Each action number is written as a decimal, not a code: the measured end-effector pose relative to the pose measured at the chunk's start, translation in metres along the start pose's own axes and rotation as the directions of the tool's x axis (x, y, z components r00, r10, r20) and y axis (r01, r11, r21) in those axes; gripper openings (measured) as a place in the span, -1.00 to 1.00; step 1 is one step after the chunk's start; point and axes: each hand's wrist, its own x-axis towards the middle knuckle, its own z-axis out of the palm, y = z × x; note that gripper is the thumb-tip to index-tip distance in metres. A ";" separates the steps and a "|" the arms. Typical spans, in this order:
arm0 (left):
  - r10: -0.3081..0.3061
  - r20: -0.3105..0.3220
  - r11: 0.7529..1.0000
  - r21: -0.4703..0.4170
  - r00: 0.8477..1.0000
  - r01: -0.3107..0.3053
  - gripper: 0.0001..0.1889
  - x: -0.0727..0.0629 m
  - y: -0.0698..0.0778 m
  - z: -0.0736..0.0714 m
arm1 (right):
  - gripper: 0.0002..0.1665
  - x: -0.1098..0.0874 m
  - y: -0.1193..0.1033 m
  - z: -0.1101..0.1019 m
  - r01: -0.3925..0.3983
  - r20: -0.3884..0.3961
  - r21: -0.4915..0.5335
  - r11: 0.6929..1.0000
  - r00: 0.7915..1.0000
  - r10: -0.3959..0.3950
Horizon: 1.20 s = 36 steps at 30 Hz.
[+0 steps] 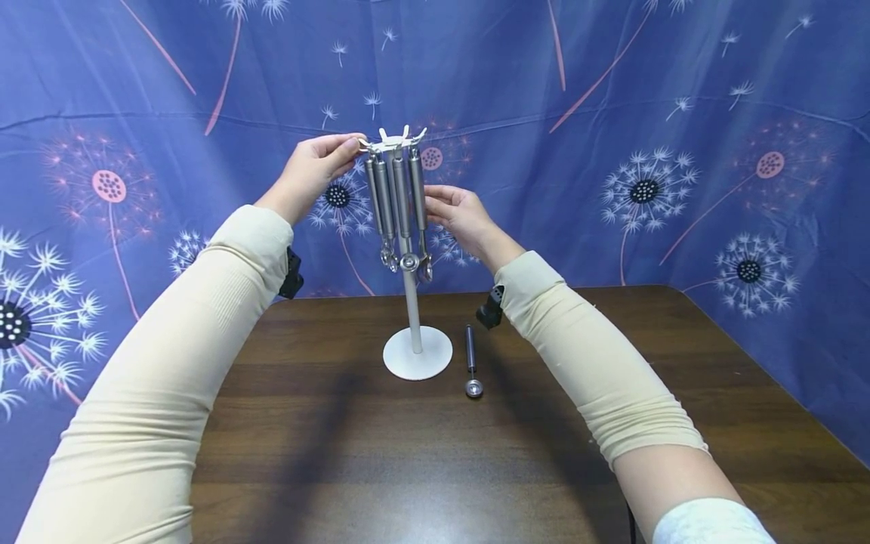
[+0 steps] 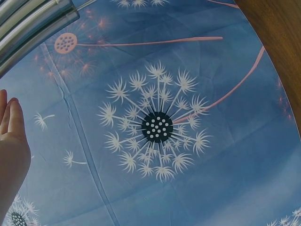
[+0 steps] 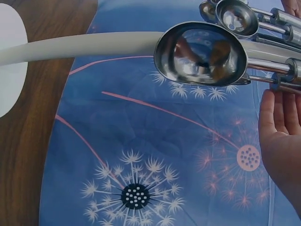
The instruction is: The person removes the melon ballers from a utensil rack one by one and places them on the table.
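In the head view a white stand [image 1: 411, 302] with a ring of hooks on top bears several steel scoops [image 1: 401, 196], hanging bowls down. My left hand [image 1: 316, 170] pinches one of the hooks at the top left between thumb and finger; its fingers also show at the edge of the left wrist view. On the other side, my right hand [image 1: 465, 219] reaches up to the hanging handles, fingers nearly straight, fingertips partly hidden. The right wrist view shows its fingers [image 3: 278, 113] against a handle, near a large oval scoop [image 3: 202, 54] and a smaller round scoop [image 3: 236, 19].
One loose scoop [image 1: 470, 359] lies on the brown wooden table [image 1: 381, 446], right of the stand's round white base [image 1: 418, 366]. A blue curtain [image 1: 516, 151] with dandelion prints hangs behind the table's far edge.
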 end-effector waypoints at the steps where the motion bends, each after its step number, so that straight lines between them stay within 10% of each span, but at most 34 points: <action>1: 0.000 0.001 1.000 -0.003 1.000 0.000 -0.51 0.000 0.000 0.000 | -0.56 0.000 -0.001 0.001 0.005 -0.010 0.004 1.000 1.000 -0.005; 24: 0.006 -0.019 1.000 0.012 1.000 -0.006 -0.52 -0.002 0.000 -0.003 | -0.61 -0.003 -0.019 0.000 0.088 -0.108 -0.081 0.993 0.989 -0.096; 36: 0.026 0.016 0.992 -0.123 1.000 -0.023 -0.52 -0.004 -0.006 -0.007 | -0.60 -0.009 -0.015 -0.008 0.030 -0.199 -0.111 0.993 0.979 -0.052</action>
